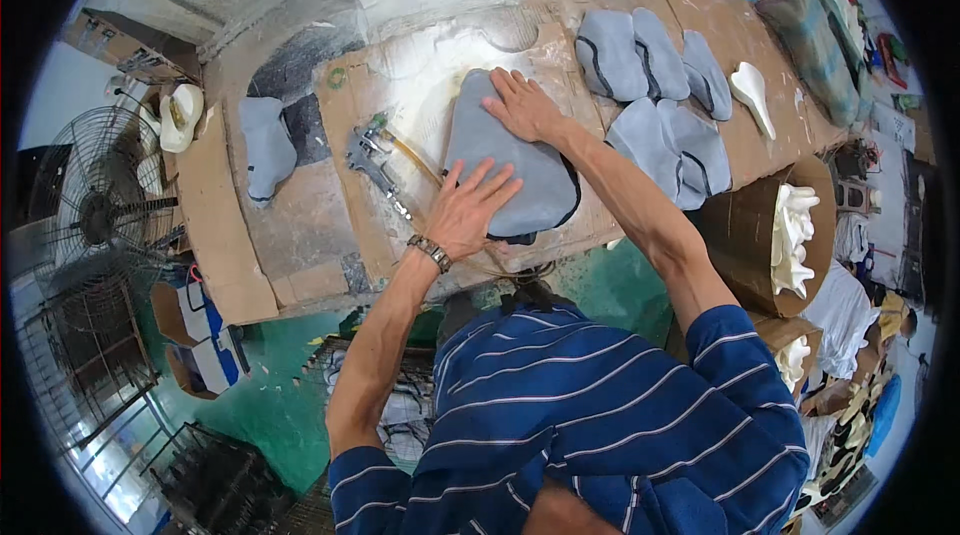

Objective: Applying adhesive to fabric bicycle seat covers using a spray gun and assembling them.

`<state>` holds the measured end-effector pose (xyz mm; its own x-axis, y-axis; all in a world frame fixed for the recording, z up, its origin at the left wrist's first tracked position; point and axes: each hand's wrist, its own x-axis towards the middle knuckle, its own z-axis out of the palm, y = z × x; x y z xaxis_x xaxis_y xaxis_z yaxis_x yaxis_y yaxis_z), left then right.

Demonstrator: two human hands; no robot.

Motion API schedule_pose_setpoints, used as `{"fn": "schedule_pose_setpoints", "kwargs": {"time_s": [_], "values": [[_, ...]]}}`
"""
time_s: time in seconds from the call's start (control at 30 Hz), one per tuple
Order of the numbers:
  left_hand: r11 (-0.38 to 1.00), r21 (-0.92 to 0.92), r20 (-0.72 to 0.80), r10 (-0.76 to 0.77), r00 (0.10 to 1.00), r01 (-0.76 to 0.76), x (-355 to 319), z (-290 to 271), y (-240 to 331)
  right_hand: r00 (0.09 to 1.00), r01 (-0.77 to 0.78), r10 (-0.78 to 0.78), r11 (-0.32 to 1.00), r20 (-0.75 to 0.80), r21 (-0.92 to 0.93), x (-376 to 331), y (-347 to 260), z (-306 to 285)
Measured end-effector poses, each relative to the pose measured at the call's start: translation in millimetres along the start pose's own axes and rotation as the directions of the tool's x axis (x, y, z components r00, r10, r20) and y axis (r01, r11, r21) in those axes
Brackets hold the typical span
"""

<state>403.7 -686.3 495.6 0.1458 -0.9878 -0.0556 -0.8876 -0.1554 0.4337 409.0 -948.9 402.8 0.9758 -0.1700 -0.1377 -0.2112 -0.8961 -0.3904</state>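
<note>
A grey saddle-shaped cover with a black edge lies on the cardboard-covered table before me. My left hand rests on its lower left side, fingers spread. Across its narrow far end lies my right hand, flat with the fingers stretched out. Just left of the cover is a metal spray gun with a yellowish hose, touched by neither hand. What lies beneath the cover is hidden.
Several grey covers lie at the right, beside a white saddle shell. Another grey cover lies at the left. Boxes of white shells stand right of the table. A caged fan stands at far left.
</note>
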Motion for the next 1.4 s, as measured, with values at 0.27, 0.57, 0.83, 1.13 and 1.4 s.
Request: {"fn": "schedule_pose_setpoints", "kwargs": {"time_s": [0.27,0.57,0.83,1.13,1.4], "values": [[1.000,-0.018,-0.036,-0.017,0.999,0.016,-14.7,6.0,1.9,0.913,0.380,-0.363,0.922,0.186,-0.066,-180.4,-75.4,-82.1],[0.992,-0.075,-0.092,0.091,0.992,-0.098,-11.8,15.3,-23.7,0.938,0.336,-0.344,0.933,-0.046,-0.131,-178.0,-74.4,-45.6],[1.000,0.010,-0.335,0.012,0.942,-0.009,-30.5,42.2,5.8,0.889,0.453,-0.458,0.874,0.008,-0.174,-190.2,-69.5,-57.2],[0.998,0.025,-0.301,-0.041,0.953,0.051,-51.1,18.0,29.9,0.896,0.441,-0.441,0.862,0.060,-0.252,-205.5,-84.9,-66.2],[0.248,-0.967,-0.237,-0.958,0.162,0.050,-133.5,166.6,-27.4,0.932,0.346,-0.363,0.892,-0.007,-0.291,-233.5,-112.1,-79.8]]}}
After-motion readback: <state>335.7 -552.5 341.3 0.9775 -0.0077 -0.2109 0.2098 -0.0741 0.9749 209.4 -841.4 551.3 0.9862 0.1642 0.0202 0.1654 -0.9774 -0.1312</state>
